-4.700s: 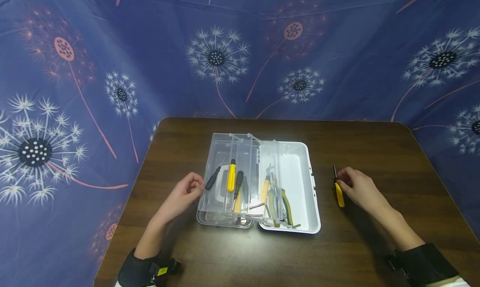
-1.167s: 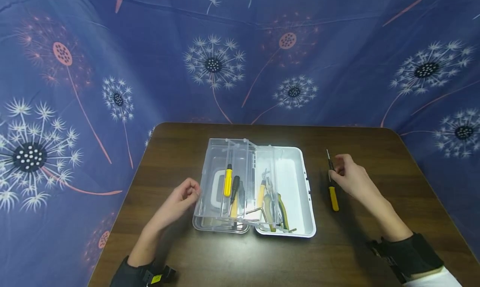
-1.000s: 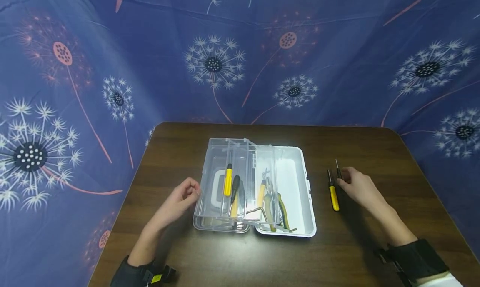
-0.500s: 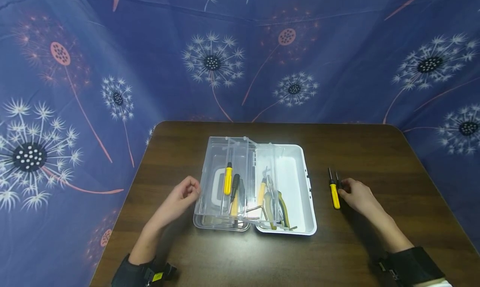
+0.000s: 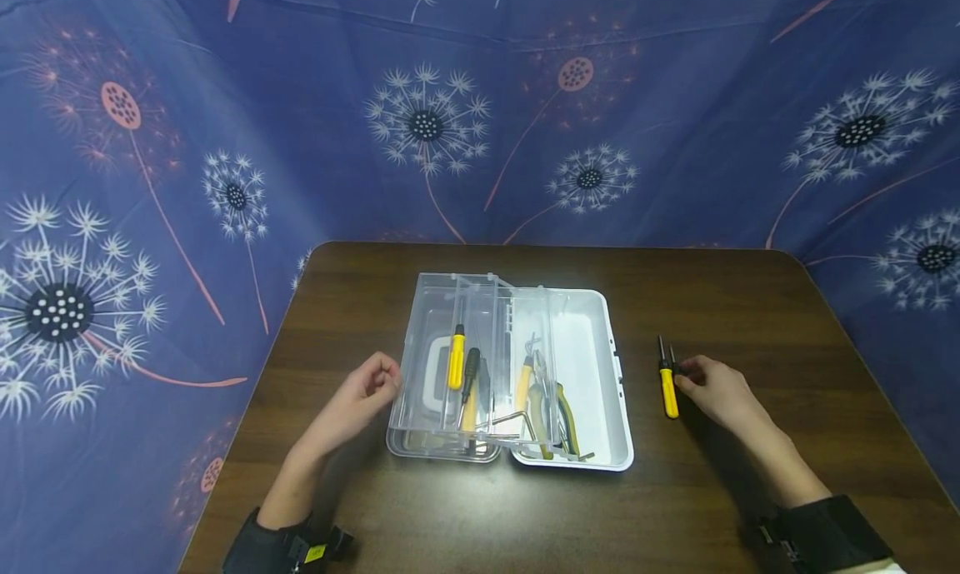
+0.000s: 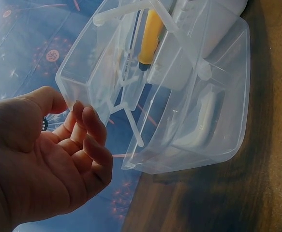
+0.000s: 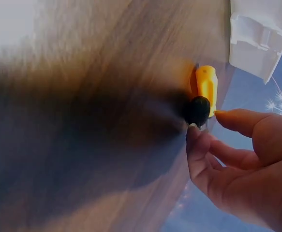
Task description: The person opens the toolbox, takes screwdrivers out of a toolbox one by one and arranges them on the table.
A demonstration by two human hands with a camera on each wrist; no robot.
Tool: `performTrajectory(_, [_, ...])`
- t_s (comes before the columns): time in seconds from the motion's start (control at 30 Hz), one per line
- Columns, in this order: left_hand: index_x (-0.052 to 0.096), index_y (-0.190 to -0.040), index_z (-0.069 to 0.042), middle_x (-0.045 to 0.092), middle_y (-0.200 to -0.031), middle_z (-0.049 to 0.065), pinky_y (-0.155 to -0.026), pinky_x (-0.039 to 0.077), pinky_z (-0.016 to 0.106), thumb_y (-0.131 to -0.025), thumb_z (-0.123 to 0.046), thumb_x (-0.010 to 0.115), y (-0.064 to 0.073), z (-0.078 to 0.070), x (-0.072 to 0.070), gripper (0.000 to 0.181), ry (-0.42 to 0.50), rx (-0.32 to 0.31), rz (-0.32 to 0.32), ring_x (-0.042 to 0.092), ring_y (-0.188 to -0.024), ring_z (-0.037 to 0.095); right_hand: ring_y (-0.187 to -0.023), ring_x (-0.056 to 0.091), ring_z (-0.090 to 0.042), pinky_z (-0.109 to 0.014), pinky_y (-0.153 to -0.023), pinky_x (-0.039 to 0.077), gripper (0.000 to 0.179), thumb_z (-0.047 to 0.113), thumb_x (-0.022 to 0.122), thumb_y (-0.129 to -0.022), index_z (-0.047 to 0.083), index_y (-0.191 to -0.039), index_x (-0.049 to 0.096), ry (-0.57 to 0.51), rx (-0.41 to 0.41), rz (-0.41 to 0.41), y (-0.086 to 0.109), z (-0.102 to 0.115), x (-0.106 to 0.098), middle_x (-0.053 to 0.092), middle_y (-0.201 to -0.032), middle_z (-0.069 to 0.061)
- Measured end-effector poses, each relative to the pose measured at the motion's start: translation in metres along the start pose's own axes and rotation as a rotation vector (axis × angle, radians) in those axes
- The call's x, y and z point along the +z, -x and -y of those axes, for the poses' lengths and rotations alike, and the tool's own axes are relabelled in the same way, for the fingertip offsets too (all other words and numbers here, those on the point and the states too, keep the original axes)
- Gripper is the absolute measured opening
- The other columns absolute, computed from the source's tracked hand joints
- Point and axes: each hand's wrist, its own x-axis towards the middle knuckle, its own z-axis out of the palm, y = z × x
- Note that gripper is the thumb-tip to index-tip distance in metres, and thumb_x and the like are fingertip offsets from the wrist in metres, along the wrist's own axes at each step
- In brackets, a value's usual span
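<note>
On the right of the table, my right hand [image 5: 718, 391] pinches a black-handled screwdriver [image 7: 198, 111] by its handle, which the fingers mostly cover in the head view. Right beside it lies a yellow-handled screwdriver [image 5: 669, 392], its shaft pointing to the far side. My left hand [image 5: 369, 392] has curled fingers and pinches the lower edge of a clear plastic tray [image 6: 75, 79] with thumb and fingertips. That tray belongs to the opened toolbox. Inside show another yellow screwdriver [image 5: 456, 359] and a black screwdriver [image 5: 470, 374].
The toolbox's white base [image 5: 621, 407] stands right of the clear trays. Pliers [image 5: 568, 420], a hex key [image 5: 521, 417] and a yellow-handled tool [image 5: 522, 386] show through or beside the trays. A blue dandelion-print cloth [image 5: 495, 182] hangs behind the wooden table [image 5: 525, 524].
A black screwdriver has gone from the clear tray's left side to beside the yellow one, carried by my right hand, which then shifted slightly toward me. My left hand stays put.
</note>
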Motion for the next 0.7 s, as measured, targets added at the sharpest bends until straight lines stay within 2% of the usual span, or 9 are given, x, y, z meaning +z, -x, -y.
performTrajectory(0.17, [0.052,-0.103,0.002,0.047,-0.075,0.006,-0.053,0.037,0.02,-0.097,-0.005,0.051,0.001,0.0,-0.002,0.01,-0.001,0.002,-0.004,0.043,-0.062,0.009,-0.086,0.061,-0.043,-0.055,-0.069,0.05,0.039,0.018,0.06,-0.092,-0.014,-0.114,0.058,0.019,-0.03,-0.029,-0.005,0.005,-0.005,0.067,-0.096,-0.031])
performTrajectory(0.3, [0.052,-0.103,0.003,0.048,-0.077,0.006,-0.054,0.038,0.021,-0.097,-0.006,0.051,0.001,-0.001,-0.004,0.011,-0.001,0.0,-0.005,0.044,-0.064,0.01,-0.086,0.061,-0.044,-0.058,-0.072,0.05,0.04,0.017,0.06,-0.091,-0.016,-0.114,0.057,0.048,-0.067,-0.092,-0.011,0.021,-0.014,0.065,-0.098,-0.033])
performTrajectory(0.43, [0.052,-0.103,0.002,0.049,-0.077,0.006,-0.053,0.039,0.021,-0.097,-0.005,0.051,0.001,0.0,-0.004,0.01,-0.004,0.007,-0.009,0.045,-0.063,0.01,-0.086,0.063,-0.039,-0.055,-0.073,0.053,0.036,0.018,0.058,-0.093,-0.013,-0.113,0.06,0.007,-0.11,-0.136,-0.016,0.05,-0.025,0.067,-0.099,-0.03])
performTrajectory(0.57, [0.053,-0.104,0.002,0.049,-0.076,0.006,-0.053,0.038,0.02,-0.098,-0.007,0.051,0.0,0.002,-0.002,0.011,0.006,0.014,0.01,0.044,-0.063,0.009,-0.075,0.063,-0.029,-0.043,-0.061,0.056,0.03,0.02,0.057,-0.095,-0.005,-0.111,0.062,-0.058,-0.133,-0.121,-0.016,0.084,-0.039,0.068,-0.095,-0.023])
performTrajectory(0.7, [0.053,-0.105,0.002,0.048,-0.075,0.005,-0.051,0.037,0.02,-0.098,-0.008,0.05,0.0,0.003,-0.001,0.012,0.015,0.009,0.014,0.042,-0.06,0.008,-0.064,0.06,-0.02,-0.031,-0.054,0.053,0.023,0.017,0.058,-0.095,0.0,-0.109,0.064,-0.084,-0.188,-0.117,-0.02,0.123,-0.044,0.069,-0.089,-0.016])
